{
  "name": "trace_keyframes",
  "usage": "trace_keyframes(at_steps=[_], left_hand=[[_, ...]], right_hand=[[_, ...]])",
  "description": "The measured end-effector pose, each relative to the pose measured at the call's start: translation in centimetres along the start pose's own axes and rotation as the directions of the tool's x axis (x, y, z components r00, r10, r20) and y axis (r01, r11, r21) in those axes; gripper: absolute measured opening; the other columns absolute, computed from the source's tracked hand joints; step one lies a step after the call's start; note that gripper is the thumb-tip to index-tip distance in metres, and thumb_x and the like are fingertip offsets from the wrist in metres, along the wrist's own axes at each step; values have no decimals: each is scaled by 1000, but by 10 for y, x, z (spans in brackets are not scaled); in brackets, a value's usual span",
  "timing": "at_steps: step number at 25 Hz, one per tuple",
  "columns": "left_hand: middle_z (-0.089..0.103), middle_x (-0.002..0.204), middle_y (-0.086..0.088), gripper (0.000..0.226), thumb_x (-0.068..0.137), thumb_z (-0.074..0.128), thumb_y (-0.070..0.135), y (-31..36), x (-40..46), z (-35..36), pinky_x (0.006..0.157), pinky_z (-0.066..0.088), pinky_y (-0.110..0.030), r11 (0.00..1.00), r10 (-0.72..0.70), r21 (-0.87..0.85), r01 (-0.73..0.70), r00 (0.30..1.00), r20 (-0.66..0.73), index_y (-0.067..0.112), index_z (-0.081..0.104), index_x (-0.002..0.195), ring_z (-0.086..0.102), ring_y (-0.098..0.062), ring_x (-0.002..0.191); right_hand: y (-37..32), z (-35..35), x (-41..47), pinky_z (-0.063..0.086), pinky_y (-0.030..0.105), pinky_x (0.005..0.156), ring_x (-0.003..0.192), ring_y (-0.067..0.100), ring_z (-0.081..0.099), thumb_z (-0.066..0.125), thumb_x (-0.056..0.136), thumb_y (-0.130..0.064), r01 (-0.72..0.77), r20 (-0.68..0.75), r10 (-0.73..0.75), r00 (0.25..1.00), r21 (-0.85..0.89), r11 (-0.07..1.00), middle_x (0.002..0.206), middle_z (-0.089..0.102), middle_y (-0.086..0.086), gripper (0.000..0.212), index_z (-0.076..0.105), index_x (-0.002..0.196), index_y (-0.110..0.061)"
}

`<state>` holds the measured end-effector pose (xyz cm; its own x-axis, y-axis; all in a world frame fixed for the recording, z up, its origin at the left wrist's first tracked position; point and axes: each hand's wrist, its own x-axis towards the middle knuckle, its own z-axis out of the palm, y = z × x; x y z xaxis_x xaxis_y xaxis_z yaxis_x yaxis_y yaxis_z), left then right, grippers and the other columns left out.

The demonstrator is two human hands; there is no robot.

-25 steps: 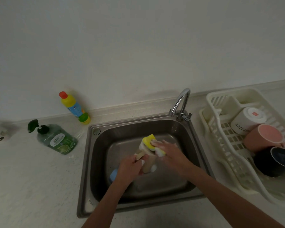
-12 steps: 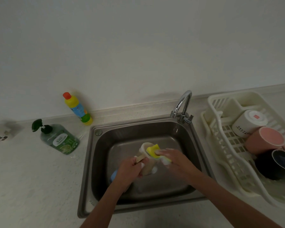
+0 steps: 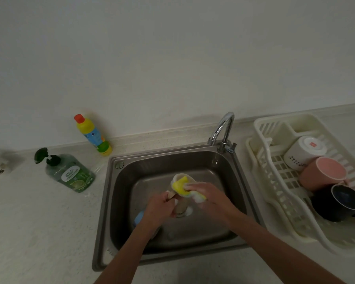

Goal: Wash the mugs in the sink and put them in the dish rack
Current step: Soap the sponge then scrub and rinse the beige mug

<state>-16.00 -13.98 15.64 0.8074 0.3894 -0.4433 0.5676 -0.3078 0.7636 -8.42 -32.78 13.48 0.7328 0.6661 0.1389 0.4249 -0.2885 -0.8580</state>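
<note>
My left hand (image 3: pixel 159 208) grips the beige mug (image 3: pixel 181 203) by its handle, held over the middle of the sink (image 3: pixel 223 160). My right hand (image 3: pixel 208 194) clamps the one yellow sponge (image 3: pixel 180 185) against the mug's rim. One blue mug (image 3: pixel 138 219) lies low in the basin, half hidden by my left wrist. Three mugs sit in the dish rack (image 3: pixel 260 128): white (image 3: pixel 303 150), pink (image 3: pixel 324 173), black (image 3: pixel 340 202). Two bottles on the counter: green soap (image 3: pixel 70 173), yellow cleaner (image 3: pixel 92 134). One tap (image 3: pixel 222 130).

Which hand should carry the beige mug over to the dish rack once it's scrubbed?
Probably the left hand: it already grips the beige mug, while the right hand holds the sponge. The dish rack sits rightward, though.
</note>
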Motion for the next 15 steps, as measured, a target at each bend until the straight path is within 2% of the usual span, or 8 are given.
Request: trace_keyframes(at_steps=[1,3,5,6,9,12,13,15], left_hand=[[68,77,-10,16,93,61,12,0,0,2,64,61,-34,1000,13,-7,-13,1000,-1,3,67,82,68,-21,70],[69,76,-9,22,92,65,24,1,2,1,71,61,-43,999,32,-23,-32,999,-14,5,69,82,70,-24,73],[65,73,-10,27,93,67,24,4,3,-4,69,61,-43,996,6,-91,-8,1000,-21,-1,67,81,67,-22,68],[63,72,-9,25,93,67,20,3,3,-6,67,61,-39,993,-14,-117,13,1000,-14,-2,66,81,65,-20,67],[64,72,-6,20,94,64,19,-2,1,-8,58,56,-22,999,-37,-32,38,999,21,7,64,78,65,-14,64],[66,66,-4,25,95,62,29,-9,6,-7,58,52,-20,996,-24,85,22,1000,18,13,65,77,65,-11,60],[68,66,-4,27,96,61,33,-10,10,-8,61,53,-22,993,-17,117,16,1000,13,14,66,78,66,-10,60],[68,65,-2,30,96,59,38,-10,15,-10,59,50,-18,987,-22,162,20,1000,9,15,67,79,64,-7,59]], right_hand=[[-1,0,10,32,33,114,136,6,41,47,95,-47,-1,53,2,999,-17,1000,139,49,-31,39,51,134,-50],[7,-3,30,25,42,119,143,10,33,39,96,-54,-82,126,98,987,-120,989,146,40,-29,44,45,139,-51],[22,-5,29,32,50,114,137,11,43,38,95,-55,-101,56,113,992,-178,979,142,47,-24,48,54,137,-39],[28,-3,19,37,49,110,131,9,48,42,94,-52,-73,-6,73,997,-177,982,137,51,-25,46,59,132,-34],[29,9,2,43,35,104,119,-6,49,51,91,-44,-26,-56,20,998,-122,992,125,55,-33,38,67,121,-28],[17,19,20,37,32,110,124,1,47,48,90,-49,-142,61,148,987,-95,985,131,53,-21,47,64,128,-26],[13,20,30,35,27,112,125,-1,44,48,94,-46,-162,103,173,979,-108,981,134,52,-19,44,61,132,-27],[5,20,46,31,7,103,122,-3,44,51,101,-32,-203,139,220,966,-129,971,138,55,-10,36,58,135,-24]])
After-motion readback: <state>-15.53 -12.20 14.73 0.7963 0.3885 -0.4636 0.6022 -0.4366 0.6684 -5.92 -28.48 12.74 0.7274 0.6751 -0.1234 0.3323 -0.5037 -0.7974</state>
